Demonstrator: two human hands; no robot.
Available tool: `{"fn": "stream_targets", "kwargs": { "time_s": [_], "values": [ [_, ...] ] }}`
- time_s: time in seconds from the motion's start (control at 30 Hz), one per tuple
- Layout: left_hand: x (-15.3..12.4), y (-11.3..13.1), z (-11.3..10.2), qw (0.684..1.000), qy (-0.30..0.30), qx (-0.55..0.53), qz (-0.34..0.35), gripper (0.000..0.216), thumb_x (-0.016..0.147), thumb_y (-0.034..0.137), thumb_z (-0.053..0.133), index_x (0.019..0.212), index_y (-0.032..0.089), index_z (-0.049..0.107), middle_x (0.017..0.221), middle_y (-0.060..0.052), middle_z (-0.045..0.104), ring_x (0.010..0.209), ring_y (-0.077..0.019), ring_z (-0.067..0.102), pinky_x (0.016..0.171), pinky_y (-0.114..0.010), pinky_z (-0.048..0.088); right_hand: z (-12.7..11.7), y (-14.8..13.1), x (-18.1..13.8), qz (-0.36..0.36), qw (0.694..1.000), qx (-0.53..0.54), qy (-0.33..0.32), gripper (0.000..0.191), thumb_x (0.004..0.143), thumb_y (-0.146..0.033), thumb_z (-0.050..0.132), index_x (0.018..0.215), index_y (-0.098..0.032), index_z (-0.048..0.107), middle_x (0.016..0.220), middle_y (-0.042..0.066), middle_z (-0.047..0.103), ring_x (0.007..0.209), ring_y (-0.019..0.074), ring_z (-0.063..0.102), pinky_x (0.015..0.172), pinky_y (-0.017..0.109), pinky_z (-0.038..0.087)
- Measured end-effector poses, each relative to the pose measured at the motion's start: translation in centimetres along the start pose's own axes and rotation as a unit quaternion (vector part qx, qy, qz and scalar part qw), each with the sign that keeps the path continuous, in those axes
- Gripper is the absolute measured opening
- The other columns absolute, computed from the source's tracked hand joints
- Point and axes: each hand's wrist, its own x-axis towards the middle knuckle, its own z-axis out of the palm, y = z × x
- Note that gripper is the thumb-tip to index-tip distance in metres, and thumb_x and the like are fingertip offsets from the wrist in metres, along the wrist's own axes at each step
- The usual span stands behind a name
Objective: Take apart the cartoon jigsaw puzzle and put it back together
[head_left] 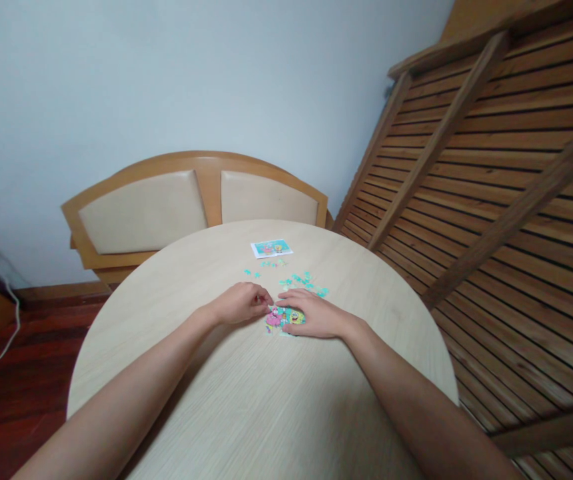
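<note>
A small, partly joined jigsaw puzzle (282,321) with pink, yellow and teal colours lies on the round pale wooden table (246,400). My left hand (242,303) rests at its left edge with the fingers curled and pinched at the puzzle's top corner. My right hand (311,313) lies flat over the puzzle's right part, fingers stretched toward the left hand. Loose teal puzzle pieces (302,280) are scattered just beyond both hands. A small reference picture card (271,249) lies farther back on the table.
A wooden bench with two cream padded backrests (191,203) stands behind the table against a pale wall. A slatted wooden frame (491,200) leans at the right. Dark red floor (16,380) and a white cable (1,340) show at the left.
</note>
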Motion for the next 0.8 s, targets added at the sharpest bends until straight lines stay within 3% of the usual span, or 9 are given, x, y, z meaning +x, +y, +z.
{"fn": "stream_targets", "kwargs": {
  "time_s": [0.6, 0.8],
  "values": [
    [0.1, -0.22, 0.62, 0.999, -0.021, -0.031, 0.007, 0.018, 0.082, 0.025, 0.061, 0.094, 0.018, 0.073, 0.083, -0.003, 0.072, 0.069, -0.0145, 0.06, 0.065, -0.024, 0.041, 0.11, 0.18, -0.04, 0.001, 1.0, -0.002, 0.003, 0.058, 0.083, -0.049, 0.069, 0.135, -0.025, 0.061, 0.142, 0.01, 0.056, 0.133, 0.0295, 0.048, 0.114, 0.045, 0.034],
    [0.15, -0.02, 0.47, 1.0, -0.018, 0.009, 0.023, 0.02, 0.083, 0.025, 0.061, 0.096, 0.019, 0.075, 0.086, -0.005, 0.073, 0.074, -0.0164, 0.062, 0.069, -0.025, 0.043, 0.25, 0.4, -0.04, 0.0, 1.0, 0.005, 0.007, 0.058, 0.083, -0.049, 0.069, 0.135, -0.024, 0.061, 0.142, 0.011, 0.056, 0.133, 0.0299, 0.048, 0.114, 0.047, 0.034]
  ]
}}
